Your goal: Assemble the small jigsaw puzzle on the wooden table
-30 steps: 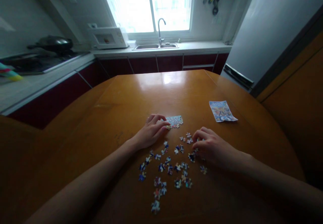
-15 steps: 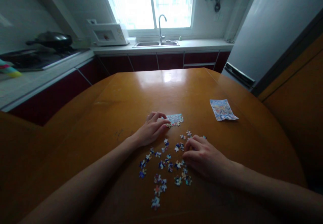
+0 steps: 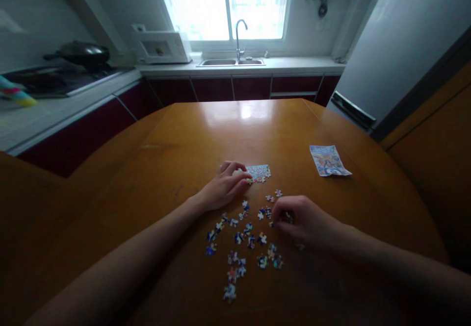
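My left hand (image 3: 228,183) lies over the left end of a partly assembled puzzle (image 3: 260,171), its fingers stretched out and touching the edge. That puzzle is a small strip of joined pieces with a pale blue top and a jagged lower side. To the right, my right hand (image 3: 298,218) is curled down at the table, thumb and forefinger brought together around a puzzle piece, mostly hidden by the fingers. Several loose puzzle pieces (image 3: 251,241) spread between and below my hands, many blue and white. Another loose piece (image 3: 300,246) lies partly under my right hand.
A creased picture sheet (image 3: 330,161) lies on the right of the wooden table (image 3: 235,130). Beyond the table are a counter with a sink (image 3: 219,62), a microwave (image 3: 162,46) and a pan (image 3: 83,52) on the stove. A fridge (image 3: 397,46) stands at the right.
My right hand's fingers have curled in more tightly, and a loose piece now shows beneath that hand. My left hand stays on the puzzle. The whole view has shifted slightly.
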`<state>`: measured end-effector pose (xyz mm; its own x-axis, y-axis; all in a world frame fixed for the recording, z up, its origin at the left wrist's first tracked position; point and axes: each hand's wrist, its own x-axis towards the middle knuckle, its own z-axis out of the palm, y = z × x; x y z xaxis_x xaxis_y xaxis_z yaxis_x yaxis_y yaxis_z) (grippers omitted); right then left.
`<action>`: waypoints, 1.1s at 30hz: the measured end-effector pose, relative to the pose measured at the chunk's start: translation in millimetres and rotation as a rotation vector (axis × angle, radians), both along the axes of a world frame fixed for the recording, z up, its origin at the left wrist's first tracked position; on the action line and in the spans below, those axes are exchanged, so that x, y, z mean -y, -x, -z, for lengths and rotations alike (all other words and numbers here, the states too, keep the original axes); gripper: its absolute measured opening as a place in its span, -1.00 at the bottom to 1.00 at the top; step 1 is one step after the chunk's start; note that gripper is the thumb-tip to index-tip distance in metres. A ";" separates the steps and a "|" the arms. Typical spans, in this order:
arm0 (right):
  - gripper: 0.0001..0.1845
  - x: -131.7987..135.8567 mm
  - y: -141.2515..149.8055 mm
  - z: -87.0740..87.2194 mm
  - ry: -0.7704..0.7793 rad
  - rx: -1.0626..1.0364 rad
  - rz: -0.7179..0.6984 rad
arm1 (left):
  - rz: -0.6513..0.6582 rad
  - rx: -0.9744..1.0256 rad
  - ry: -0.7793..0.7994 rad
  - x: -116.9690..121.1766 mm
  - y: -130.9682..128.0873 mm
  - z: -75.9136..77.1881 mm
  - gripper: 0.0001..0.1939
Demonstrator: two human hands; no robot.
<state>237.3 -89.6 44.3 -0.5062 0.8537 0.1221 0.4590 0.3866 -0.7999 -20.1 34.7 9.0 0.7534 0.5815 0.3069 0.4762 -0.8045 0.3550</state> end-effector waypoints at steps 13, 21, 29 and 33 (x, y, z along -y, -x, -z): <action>-0.80 -82.7 -15.9 17.1 0.024 -0.276 0.424 | -0.007 -0.008 -0.002 0.7 0.0 -2.3 -0.67; -0.84 -92.7 -23.6 41.2 -0.255 -0.069 0.314 | 0.000 0.004 0.007 0.3 0.3 -0.7 -0.68; -0.92 -95.2 -26.2 50.1 -0.320 0.024 0.277 | -0.005 -0.009 0.019 0.0 -0.1 -0.6 -0.66; -0.93 -95.8 -25.5 51.1 -0.313 0.009 0.249 | -0.008 -0.005 0.028 -0.1 0.0 -1.2 -0.66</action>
